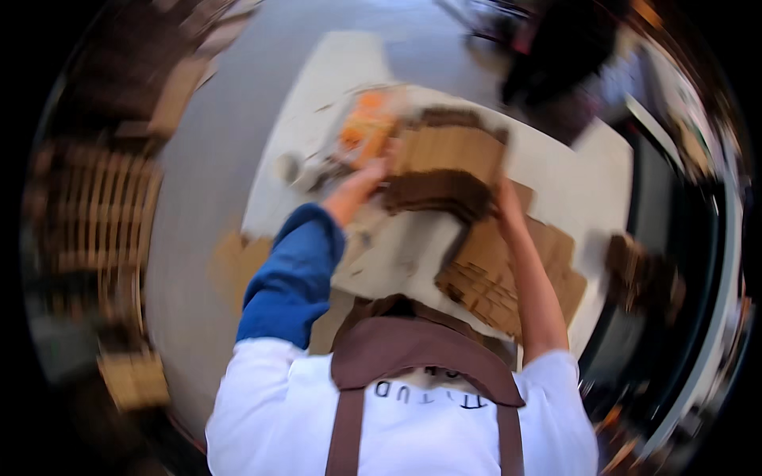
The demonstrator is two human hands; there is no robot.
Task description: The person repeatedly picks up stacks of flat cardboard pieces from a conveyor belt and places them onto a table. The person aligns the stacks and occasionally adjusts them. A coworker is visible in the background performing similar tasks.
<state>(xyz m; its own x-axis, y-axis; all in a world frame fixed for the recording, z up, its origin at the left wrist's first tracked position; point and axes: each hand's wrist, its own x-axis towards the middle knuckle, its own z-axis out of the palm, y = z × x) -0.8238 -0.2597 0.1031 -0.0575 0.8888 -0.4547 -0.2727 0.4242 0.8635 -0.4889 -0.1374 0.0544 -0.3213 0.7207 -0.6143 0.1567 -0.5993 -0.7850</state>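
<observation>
A thick stack of flat brown cardboard pieces (448, 151) is held up above the white table between my two hands. My left hand (367, 178), below a blue sleeve, is closed on the left side of the stack. Against its right side, my right hand (508, 202) grips with a bare forearm behind it. Under and beside my right forearm, more cardboard pieces (496, 266) lie in overlapping piles on the table. An orange and white package (367, 125) lies just beyond my left hand. Motion blur smears the fingers and the stack's edges.
The white table (313, 91) extends ahead. A white round object (287, 168) is near its left edge. Another cardboard stack (644, 274) rests to the right. Stacked slatted brown material (103, 206) and a cardboard box (135, 381) stand left. A dark blurred shape (559, 59) is beyond the table.
</observation>
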